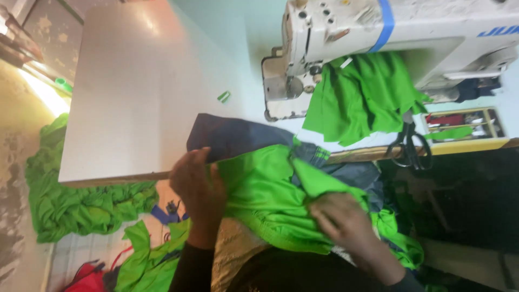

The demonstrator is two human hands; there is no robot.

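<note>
Left hand (199,186) grip pinching green garment (265,194) edge, right hand (346,224) pressed flat on it, grip spread

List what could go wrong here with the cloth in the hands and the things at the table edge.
1. The black scissors lie at the table edge, handles over it; a tug on the green and dark cloth held by the left hand and right hand might knock them off.
2. The green fabric draped at the sewing machine may snag near its needle.
</note>
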